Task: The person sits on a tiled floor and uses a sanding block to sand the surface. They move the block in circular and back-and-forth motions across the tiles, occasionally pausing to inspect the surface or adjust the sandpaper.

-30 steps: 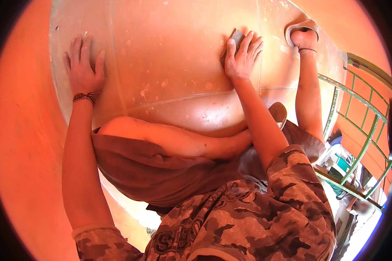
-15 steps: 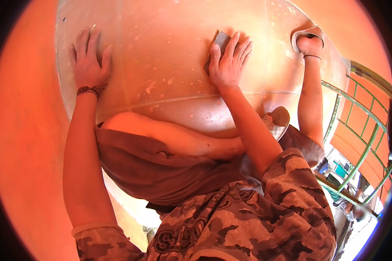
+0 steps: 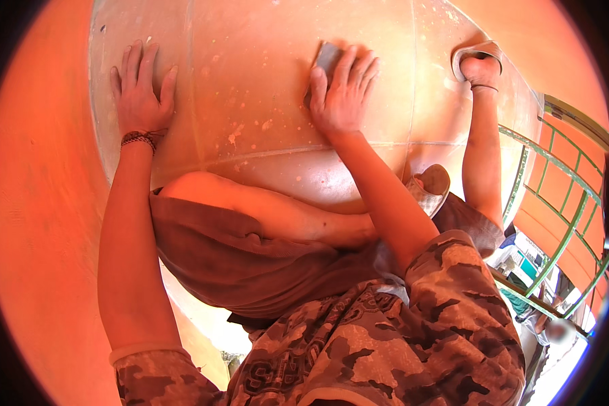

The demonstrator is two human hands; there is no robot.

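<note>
My left hand (image 3: pixel 142 88) lies flat with fingers spread on the dusty tiled surface (image 3: pixel 250 88), holding nothing. A braided bracelet (image 3: pixel 140 137) circles that wrist. Farther right, my right hand (image 3: pixel 344 91) presses a dark grey flat block (image 3: pixel 328 58), like a sanding block, against the tiles. The thumb is at the block's left side and the fingers lie across it; its far corner sticks out past them, and the rest is hidden under the palm. Pale specks and spots mark the tiles around both hands.
My bent leg (image 3: pixel 271 211) lies across the tiles below the hands. My other foot, in a slipper (image 3: pixel 478 57), rests at the upper right. A green metal railing (image 3: pixel 561 243) stands on the right, with clutter below it. An orange wall (image 3: pixel 40 223) curves along the left.
My right hand and the grey block have slid a little to the left over the tiles. The left hand stays flat in nearly the same place.
</note>
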